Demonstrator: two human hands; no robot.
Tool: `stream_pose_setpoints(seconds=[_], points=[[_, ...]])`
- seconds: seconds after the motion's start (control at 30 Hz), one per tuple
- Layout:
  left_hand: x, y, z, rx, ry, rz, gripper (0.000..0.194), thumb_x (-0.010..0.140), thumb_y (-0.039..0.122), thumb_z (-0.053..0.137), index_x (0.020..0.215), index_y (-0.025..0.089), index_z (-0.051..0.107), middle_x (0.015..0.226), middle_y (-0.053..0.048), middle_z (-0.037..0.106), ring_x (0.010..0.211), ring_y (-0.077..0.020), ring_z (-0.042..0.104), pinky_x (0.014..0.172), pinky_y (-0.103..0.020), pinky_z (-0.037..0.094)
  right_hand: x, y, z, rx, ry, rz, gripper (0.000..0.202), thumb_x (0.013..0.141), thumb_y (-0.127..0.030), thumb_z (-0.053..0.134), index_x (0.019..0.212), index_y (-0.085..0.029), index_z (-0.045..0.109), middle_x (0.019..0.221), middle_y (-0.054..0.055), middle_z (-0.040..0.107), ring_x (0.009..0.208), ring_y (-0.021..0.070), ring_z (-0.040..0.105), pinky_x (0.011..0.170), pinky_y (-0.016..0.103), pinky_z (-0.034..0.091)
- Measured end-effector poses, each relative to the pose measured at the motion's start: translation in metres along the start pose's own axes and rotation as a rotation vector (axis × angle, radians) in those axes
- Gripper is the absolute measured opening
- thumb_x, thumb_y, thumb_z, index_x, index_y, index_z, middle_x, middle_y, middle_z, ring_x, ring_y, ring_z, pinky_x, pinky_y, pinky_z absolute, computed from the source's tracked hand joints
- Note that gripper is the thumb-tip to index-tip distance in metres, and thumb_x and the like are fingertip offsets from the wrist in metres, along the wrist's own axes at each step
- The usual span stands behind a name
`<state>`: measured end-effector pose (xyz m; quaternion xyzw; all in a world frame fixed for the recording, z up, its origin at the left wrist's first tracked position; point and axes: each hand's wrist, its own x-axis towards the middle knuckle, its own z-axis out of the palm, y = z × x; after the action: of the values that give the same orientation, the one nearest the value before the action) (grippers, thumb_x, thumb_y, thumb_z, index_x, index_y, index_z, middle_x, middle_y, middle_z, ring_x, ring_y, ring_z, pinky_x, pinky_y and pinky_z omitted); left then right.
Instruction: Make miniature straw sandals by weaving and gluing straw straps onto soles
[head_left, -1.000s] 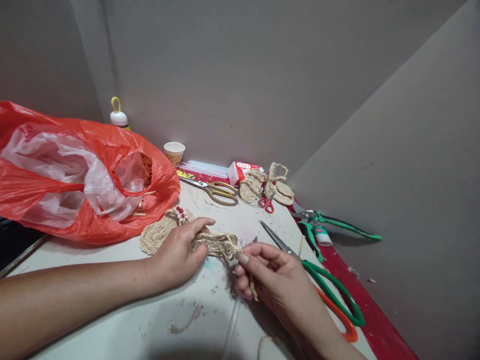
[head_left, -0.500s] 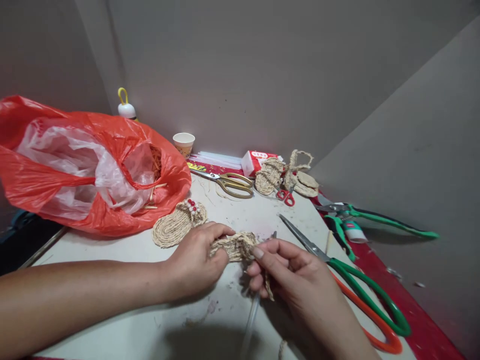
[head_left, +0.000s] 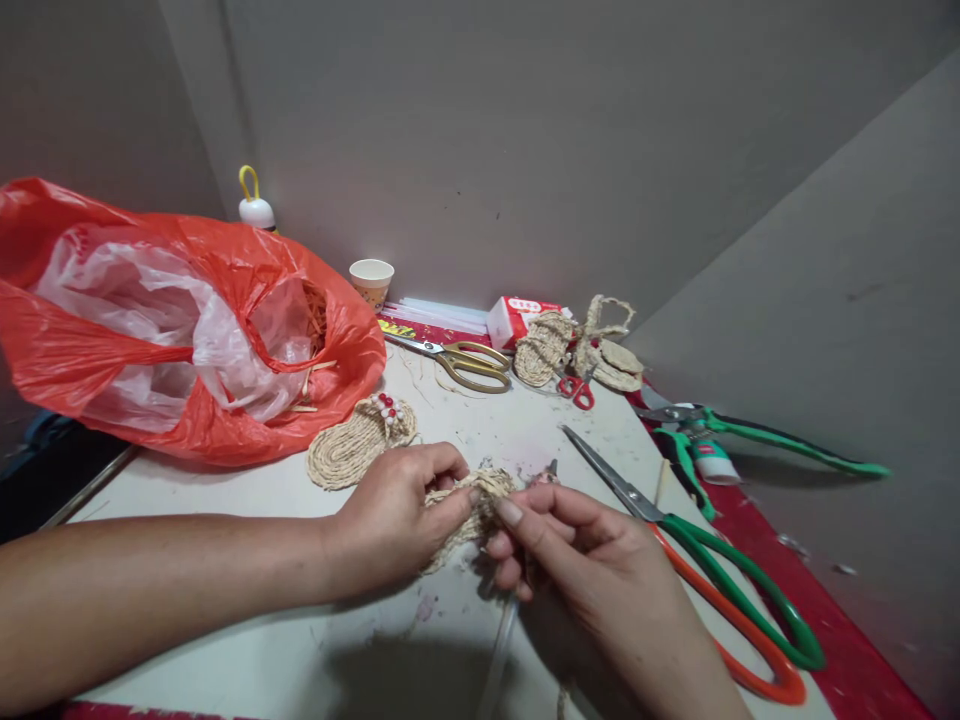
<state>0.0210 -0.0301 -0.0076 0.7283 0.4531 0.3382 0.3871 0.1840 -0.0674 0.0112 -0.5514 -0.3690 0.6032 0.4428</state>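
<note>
A small woven straw piece [head_left: 469,515] is held just above the white tabletop. On its left side, my left hand [head_left: 409,510] grips it between thumb and fingers. My right hand [head_left: 570,535] pinches its right end, thumb against forefinger, and covers part of it. A thin clear stick [head_left: 501,640] extends downward from beneath my right hand. Behind my left hand lies a flat braided straw slipper [head_left: 352,445] with red and white beads on its strap.
Large scissors [head_left: 652,515] with green and orange handles lie at the right. A red plastic bag [head_left: 345,330] fills the back left. Gold-handled scissors [head_left: 476,365], a paper cup [head_left: 371,285], a red and white box [head_left: 506,322] and green-handled pruners [head_left: 787,445] sit farther back.
My left thumb has moved right and up onto the straw piece, close to my right thumb. The straw piece now tilts down toward the left. The view has shifted slightly.
</note>
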Motion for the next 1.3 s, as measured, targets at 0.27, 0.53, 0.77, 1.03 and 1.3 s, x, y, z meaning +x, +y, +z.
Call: stream_pose_setpoints(seconds=[0.27,0.53,0.77,1.03,1.3], points=[[0.001,0.008,-0.007,-0.031,0.131,0.074,0.013,0.085,0.019,0.05,0.073,0.017,0.055,0.065,0.003,0.052,0.063,-0.0113,0.048,0.061,-0.023,0.039,-0.01,-0.004,-0.016,-0.666,0.019,-0.591,0.009,0.078,-0.028,0.068,0.081,-0.02,0.069,0.074,0.005,0.069,0.061,0.0171,0.065,0.052,0.024,0.052],[-0.006,0.016,-0.006,-0.044,0.201,0.121,0.012,0.086,0.019,0.051,0.076,0.016,0.055,0.066,0.003,0.052,0.062,-0.0101,0.048,0.061,-0.021,0.039,-0.016,0.001,-0.018,-0.941,0.175,-1.048,0.013,0.082,-0.014,0.059,0.093,-0.021,0.06,0.067,-0.001,0.061,0.053,0.0129,0.057,0.053,0.023,0.049],[-0.011,0.028,-0.005,-0.035,0.24,0.137,0.01,0.084,0.018,0.052,0.075,0.016,0.056,0.063,0.003,0.053,0.058,-0.0098,0.05,0.057,-0.02,0.041,-0.021,0.009,-0.014,-0.847,0.148,-1.085,0.019,0.081,-0.009,0.059,0.093,-0.023,0.057,0.069,0.001,0.065,0.055,0.0145,0.061,0.053,0.023,0.053],[-0.022,0.038,-0.007,-0.048,0.279,0.188,0.008,0.08,0.013,0.052,0.078,0.017,0.058,0.066,0.002,0.058,0.058,-0.0091,0.054,0.057,-0.018,0.044,-0.021,-0.002,-0.024,-0.874,0.02,-1.389,0.032,0.076,0.001,0.058,0.103,-0.017,0.059,0.078,0.008,0.07,0.067,0.0174,0.068,0.061,0.025,0.058],[-0.028,0.039,-0.006,-0.12,0.266,0.187,0.007,0.082,0.014,0.052,0.081,0.019,0.058,0.066,0.003,0.059,0.058,-0.0086,0.056,0.056,-0.015,0.047,-0.024,0.002,-0.024,-0.78,0.073,-1.396,0.039,0.076,0.003,0.059,0.109,-0.018,0.06,0.083,0.009,0.069,0.069,0.0184,0.067,0.059,0.029,0.058]])
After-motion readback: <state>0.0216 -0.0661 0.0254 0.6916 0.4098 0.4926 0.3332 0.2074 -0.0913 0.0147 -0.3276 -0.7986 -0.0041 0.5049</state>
